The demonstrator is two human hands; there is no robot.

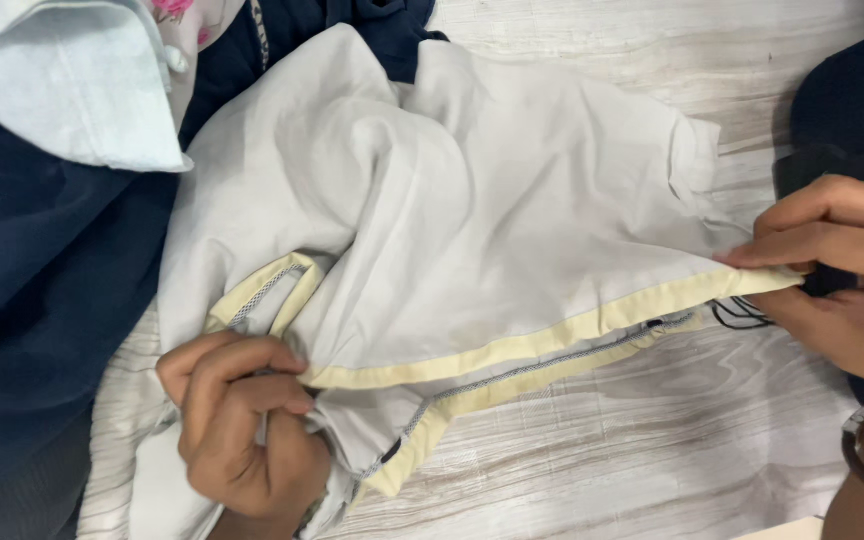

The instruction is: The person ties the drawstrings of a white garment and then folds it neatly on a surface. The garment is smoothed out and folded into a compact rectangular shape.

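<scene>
We pinch the white garment [472,200] by its yellow hem [552,340], left hand [242,420] and right hand [842,270] both clamped; it looks soft, light, floppy.

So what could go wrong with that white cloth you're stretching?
1. The left hand and right hand pull the yellow-trimmed edge of the white garment taut; a hard tug might strain its seam.
2. Loose dark threads hang near the right fingers and could snag.
3. The navy fabric lies right against the white cloth, so the two might tangle together.
</scene>
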